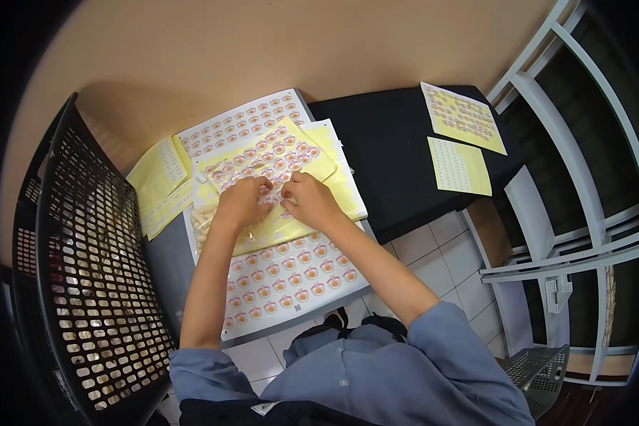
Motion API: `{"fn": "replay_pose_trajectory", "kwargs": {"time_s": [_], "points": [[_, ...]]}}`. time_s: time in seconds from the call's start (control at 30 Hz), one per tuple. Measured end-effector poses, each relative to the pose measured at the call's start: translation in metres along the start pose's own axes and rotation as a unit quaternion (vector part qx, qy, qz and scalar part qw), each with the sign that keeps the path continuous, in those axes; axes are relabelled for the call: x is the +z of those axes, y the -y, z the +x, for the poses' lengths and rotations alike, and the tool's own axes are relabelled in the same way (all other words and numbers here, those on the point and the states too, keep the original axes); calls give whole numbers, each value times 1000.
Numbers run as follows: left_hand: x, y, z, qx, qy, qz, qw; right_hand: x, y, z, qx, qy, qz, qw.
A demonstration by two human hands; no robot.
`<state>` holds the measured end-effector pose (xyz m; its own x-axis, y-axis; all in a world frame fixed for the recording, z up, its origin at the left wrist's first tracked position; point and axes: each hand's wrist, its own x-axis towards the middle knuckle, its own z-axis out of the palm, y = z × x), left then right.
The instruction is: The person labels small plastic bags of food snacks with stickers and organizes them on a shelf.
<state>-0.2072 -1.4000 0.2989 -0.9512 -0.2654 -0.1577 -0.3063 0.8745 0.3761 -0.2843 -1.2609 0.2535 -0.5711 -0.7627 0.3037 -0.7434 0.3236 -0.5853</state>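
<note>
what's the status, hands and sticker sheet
Left hand and right hand side by side, fingertips on yellow sticker sheet. Clear bag by left wrist. Black crate left, apart.

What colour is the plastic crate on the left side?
The crate is black, with many small holes; seen in the head view.

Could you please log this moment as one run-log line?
hands: left hand, right hand, fingertips together on clear bag | beneath: sticker sheets | left side: black crate

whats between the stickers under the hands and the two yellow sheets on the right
Head view: only bare black tabletop between the stickers and yellow sheets.
</note>
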Motion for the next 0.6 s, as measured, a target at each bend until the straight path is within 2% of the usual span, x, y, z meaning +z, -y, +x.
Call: {"fn": "replay_pose_trajectory", "kwargs": {"time_s": [0.13, 0.2, 0.33, 0.43, 0.5, 0.6], "points": [[-5, -3, -1, -16, 18, -6, 1000, 5, -1, 4, -5, 5, -27, 1000], [0, 1, 1, -3, 0, -2, 1000, 7, -1, 4, -36, -10, -67, 997], [4, 2, 0, -2, -21, 5, 1000, 12, -1, 4, -34, -17, -91, 995], [4, -3, 3, 9, -30, 27, 999, 9, 1, 6, -10, -30, -66, 997], [-1, -9, 2, -19, 11, 45, 999, 13, 2, 4, 7, -40, -82, 996], [-1, -10, 2, -29, 22, 53, 998, 15, 5, 2, 25, -57, -101, 993]]}}
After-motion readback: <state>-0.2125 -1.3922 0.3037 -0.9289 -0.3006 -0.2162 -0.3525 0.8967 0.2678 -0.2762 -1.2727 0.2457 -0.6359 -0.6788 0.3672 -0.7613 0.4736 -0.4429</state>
